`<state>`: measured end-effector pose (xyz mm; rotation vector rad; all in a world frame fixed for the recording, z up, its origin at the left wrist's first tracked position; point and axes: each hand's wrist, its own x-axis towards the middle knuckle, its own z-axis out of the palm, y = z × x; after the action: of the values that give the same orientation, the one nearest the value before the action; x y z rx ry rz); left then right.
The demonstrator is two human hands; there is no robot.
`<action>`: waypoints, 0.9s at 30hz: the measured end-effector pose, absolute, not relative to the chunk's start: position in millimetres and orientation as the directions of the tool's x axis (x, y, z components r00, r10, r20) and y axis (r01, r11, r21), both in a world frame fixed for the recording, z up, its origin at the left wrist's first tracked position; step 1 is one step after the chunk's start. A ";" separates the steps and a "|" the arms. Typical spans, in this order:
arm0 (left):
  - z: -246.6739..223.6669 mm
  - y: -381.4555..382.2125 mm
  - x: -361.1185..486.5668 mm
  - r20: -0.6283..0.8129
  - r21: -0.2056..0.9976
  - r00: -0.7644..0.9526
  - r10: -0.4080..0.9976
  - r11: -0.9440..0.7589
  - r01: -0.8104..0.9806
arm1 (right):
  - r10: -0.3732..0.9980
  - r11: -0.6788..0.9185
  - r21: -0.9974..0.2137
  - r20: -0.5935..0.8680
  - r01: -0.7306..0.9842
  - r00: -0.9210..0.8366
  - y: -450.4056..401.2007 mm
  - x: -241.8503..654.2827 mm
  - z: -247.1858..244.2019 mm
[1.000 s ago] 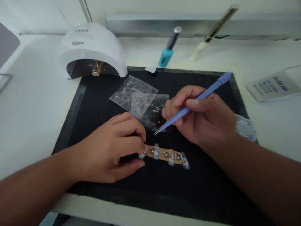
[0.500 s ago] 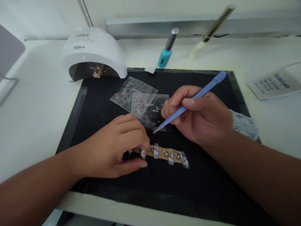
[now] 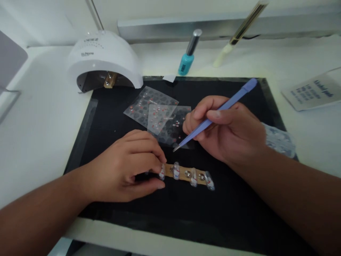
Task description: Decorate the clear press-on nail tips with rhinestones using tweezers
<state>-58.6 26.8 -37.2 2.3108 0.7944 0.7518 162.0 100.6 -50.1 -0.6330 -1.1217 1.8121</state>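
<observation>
My right hand [image 3: 226,128] holds lilac tweezers [image 3: 210,122] like a pen, their fine metal tips pointing down to the left above the black mat. Below the tips lies a narrow wooden strip [image 3: 183,173] with round metal studs and several clear false nails bearing red and white decoration. My left hand [image 3: 130,165] is curled round the strip's left end, fingers and thumb on either side of one false nail [image 3: 162,172]. That end is mostly hidden by the hand. Two overlapping clear sticker sheets [image 3: 170,121] lie just behind the hands.
A white nail lamp [image 3: 106,57] stands at the back left with a wooden piece [image 3: 110,80] inside. Behind the black mat [image 3: 165,220] are a turquoise bottle [image 3: 186,62] and a pale bottle with a gold-and-black cap [image 3: 246,25]. An alcohol pads box [image 3: 314,90] is at right.
My left fingers have shifted slightly left and lower over the false nail at the strip's left part. The right hand and tweezers stay almost still.
</observation>
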 end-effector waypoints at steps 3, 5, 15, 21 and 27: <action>-36.3 27.3 -58.0 0.329 0.661 0.658 0.677 -0.663 0.351 | 0.874 -0.194 -0.887 0.038 -0.419 -0.484 100.1 162.9 -50.5; -36.2 28.1 -57.6 0.328 0.659 0.659 0.676 -0.664 0.353 | 0.872 -0.190 -0.886 0.047 -0.424 -0.487 99.8 163.4 -51.4; -39.3 29.3 -57.8 0.358 0.663 0.662 0.658 -0.679 0.316 | 0.873 -0.177 -0.879 0.068 -0.444 -0.483 100.7 162.6 -54.2; -39.2 28.4 -59.6 0.346 0.654 0.669 0.657 -0.680 0.330 | 0.879 -0.157 -0.896 0.064 -0.415 -0.472 100.6 163.1 -53.6; -39.2 28.5 -58.1 0.324 0.665 0.667 0.671 -0.663 0.344 | 0.853 -0.211 -0.899 0.024 -0.385 -0.522 98.1 165.0 -52.3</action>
<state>-58.1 28.5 -39.2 2.3141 0.7826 0.7589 165.0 98.1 -52.3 -0.6273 -1.1712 1.8464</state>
